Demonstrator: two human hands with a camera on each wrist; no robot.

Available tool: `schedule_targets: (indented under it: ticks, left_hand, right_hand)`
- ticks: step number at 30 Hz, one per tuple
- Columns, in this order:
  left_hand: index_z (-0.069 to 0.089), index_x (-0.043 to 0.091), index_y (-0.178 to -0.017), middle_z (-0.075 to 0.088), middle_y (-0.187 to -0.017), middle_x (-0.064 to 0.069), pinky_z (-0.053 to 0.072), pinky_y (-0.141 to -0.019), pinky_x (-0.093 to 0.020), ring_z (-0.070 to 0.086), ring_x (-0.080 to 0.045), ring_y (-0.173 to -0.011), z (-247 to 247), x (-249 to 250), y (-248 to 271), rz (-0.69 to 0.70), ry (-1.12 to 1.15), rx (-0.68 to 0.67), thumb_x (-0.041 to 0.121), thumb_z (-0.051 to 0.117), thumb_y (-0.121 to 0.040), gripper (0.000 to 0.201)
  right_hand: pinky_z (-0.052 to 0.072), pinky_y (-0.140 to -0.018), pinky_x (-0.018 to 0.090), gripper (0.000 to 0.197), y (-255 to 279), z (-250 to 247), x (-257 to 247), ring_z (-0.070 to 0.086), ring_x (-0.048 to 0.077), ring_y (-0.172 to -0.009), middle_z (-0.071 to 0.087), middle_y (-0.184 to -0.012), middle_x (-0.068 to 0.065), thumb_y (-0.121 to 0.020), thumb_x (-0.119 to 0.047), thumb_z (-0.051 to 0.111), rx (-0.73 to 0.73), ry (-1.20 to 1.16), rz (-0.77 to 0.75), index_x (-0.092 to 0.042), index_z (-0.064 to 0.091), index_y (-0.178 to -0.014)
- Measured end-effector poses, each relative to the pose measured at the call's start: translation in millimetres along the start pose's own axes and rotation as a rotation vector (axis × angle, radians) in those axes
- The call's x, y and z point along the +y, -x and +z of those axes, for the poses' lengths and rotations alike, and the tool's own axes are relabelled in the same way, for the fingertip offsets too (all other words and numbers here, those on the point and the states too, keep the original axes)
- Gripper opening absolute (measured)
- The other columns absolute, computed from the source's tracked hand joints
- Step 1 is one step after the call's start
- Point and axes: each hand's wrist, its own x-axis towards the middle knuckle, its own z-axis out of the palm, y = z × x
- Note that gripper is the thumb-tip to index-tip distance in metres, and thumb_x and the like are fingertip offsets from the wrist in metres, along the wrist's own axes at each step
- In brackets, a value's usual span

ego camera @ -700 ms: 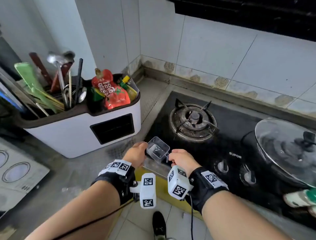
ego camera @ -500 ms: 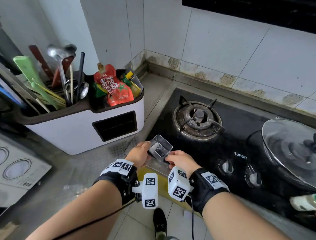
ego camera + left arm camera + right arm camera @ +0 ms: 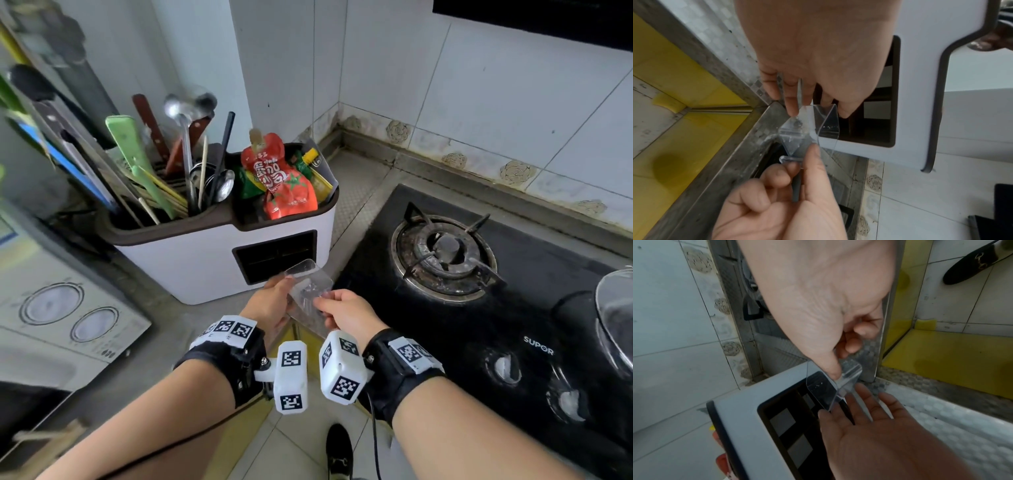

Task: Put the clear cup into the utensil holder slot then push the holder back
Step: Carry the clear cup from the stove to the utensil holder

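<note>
The clear cup (image 3: 308, 287) is a small, square see-through plastic piece held tilted just in front of the dark slot (image 3: 274, 257) in the white utensil holder (image 3: 191, 263). My left hand (image 3: 284, 284) holds its left side between thumb and nearly straight fingers (image 3: 859, 391). My right hand (image 3: 322, 301) pinches the tab on its near edge with thumb and forefinger (image 3: 813, 155). In the left wrist view the cup (image 3: 809, 128) hangs level with the slot (image 3: 875, 113), outside it. The right wrist view shows the cup (image 3: 824, 386) over the slot's (image 3: 793, 418) corner.
The holder's top is packed with ladles, chopsticks, knives (image 3: 185, 161) and sauce pouches (image 3: 281, 181). A black gas hob (image 3: 445, 250) lies to the right, with a glass lid (image 3: 616, 315) at its edge. A white appliance (image 3: 61, 308) sits left. The counter edge (image 3: 719, 162) runs below my hands.
Both hands have carried the cup left and away from me, from over the hob's corner to just before the holder's slot. The cup is now tipped toward the slot.
</note>
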Motion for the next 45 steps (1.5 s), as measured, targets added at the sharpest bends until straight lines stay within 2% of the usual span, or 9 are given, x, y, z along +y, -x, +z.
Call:
schedule_targets:
  ticks: [4,13,19,26,32,36,40,42,45]
  left_hand:
    - [0.065,0.015,-0.08,0.062,-0.089,-0.013,0.041,-0.075,-0.037,0.056,-0.025,-0.086,-6.2,7.1,-6.6,-0.012,0.096,-0.013,0.03,0.051,-0.09,0.023]
    - [0.065,0.015,-0.09,0.063,-0.095,-0.009,0.043,-0.071,-0.03,0.056,-0.023,-0.084,-13.2,16.5,-4.4,-0.002,0.178,-0.059,0.032,0.05,-0.092,0.022]
    - [0.066,0.017,-0.107,0.071,-0.112,0.001,0.048,-0.091,-0.034,0.067,-0.016,-0.104,-21.8,21.2,3.2,0.031,0.19,-0.044,0.03,0.048,-0.095,0.025]
    - [0.058,0.014,-0.13,0.063,-0.127,-0.001,0.039,-0.096,-0.033,0.058,-0.016,-0.114,-42.3,25.7,18.2,0.064,0.157,0.0,0.023,0.044,-0.098,0.037]
    - [0.068,0.018,-0.117,0.068,-0.117,-0.001,0.045,-0.077,-0.027,0.06,-0.015,-0.103,-83.3,21.0,28.0,0.12,0.068,0.182,0.021,0.046,-0.096,0.03]
    - [0.071,0.027,-0.097,0.068,-0.116,-0.003,0.045,-0.087,-0.031,0.059,-0.017,-0.102,-116.4,5.2,35.4,0.159,0.019,0.369,0.022,0.05,-0.091,0.022]
    - [0.064,0.021,-0.123,0.061,-0.135,-0.006,0.041,-0.102,-0.032,0.055,-0.025,-0.12,-139.4,-9.9,46.1,0.078,-0.067,0.485,0.022,0.05,-0.092,0.034]
    - [0.05,0.008,-0.139,0.045,-0.15,-0.014,0.033,-0.109,-0.033,0.042,-0.028,-0.137,-142.7,-10.6,59.1,-0.036,-0.1,0.423,0.015,0.044,-0.097,0.043]
    - [0.044,0.0,-0.141,0.045,-0.148,-0.021,0.044,-0.091,-0.033,0.043,-0.033,-0.137,-147.7,-24.3,61.3,-0.139,-0.205,0.337,0.013,0.042,-0.099,0.044]
  right_hand:
    - [0.036,-0.044,0.019,0.022,-4.5,11.2,-11.6,0.04,0.009,-0.05,0.05,-0.066,-0.001,-0.084,-0.016,0.07,0.005,-0.006,0.006,-0.011,0.057,-0.101]
    - [0.035,-0.042,0.021,0.031,-8.7,24.7,-20.5,0.042,0.01,-0.048,0.05,-0.064,0.0,-0.083,-0.017,0.07,0.0,-0.016,0.022,-0.008,0.057,-0.11]
    - [0.039,-0.038,0.018,0.012,-16.5,36.3,-29.9,0.053,0.011,-0.039,0.058,-0.066,0.007,-0.088,-0.016,0.062,0.003,-0.127,0.049,-0.008,0.06,-0.079]
    - [0.05,-0.095,0.039,0.006,-23.4,47.6,-44.3,0.063,0.013,-0.071,0.061,-0.08,0.003,-0.093,-0.012,0.056,-0.03,-0.207,0.027,-0.014,0.059,-0.088]
    - [0.049,-0.071,0.032,0.011,-23.6,63.1,-32.9,0.063,0.015,-0.071,0.062,-0.091,0.003,-0.093,-0.012,0.054,-0.05,-0.206,0.061,-0.017,0.058,-0.102]
    - [0.047,-0.067,0.031,0.012,-18.0,88.4,-11.7,0.061,0.015,-0.071,0.064,-0.085,0.001,-0.094,-0.018,0.052,-0.132,-0.111,0.146,-0.016,0.057,-0.083]
    - [0.048,-0.067,0.034,0.02,-3.4,114.4,7.0,0.06,0.02,-0.066,0.063,-0.077,0.006,-0.093,-0.014,0.052,-0.213,0.055,0.225,-0.007,0.058,-0.076]
    - [0.053,-0.08,0.04,0.016,3.3,125.6,18.1,0.063,0.024,-0.077,0.065,-0.082,0.007,-0.092,-0.013,0.053,-0.246,0.109,0.249,-0.006,0.059,-0.079]
    - [0.051,-0.091,0.046,0.014,11.2,137.7,28.5,0.062,0.03,-0.087,0.066,-0.094,0.012,-0.089,-0.015,0.056,-0.274,0.147,0.253,-0.004,0.061,-0.082]
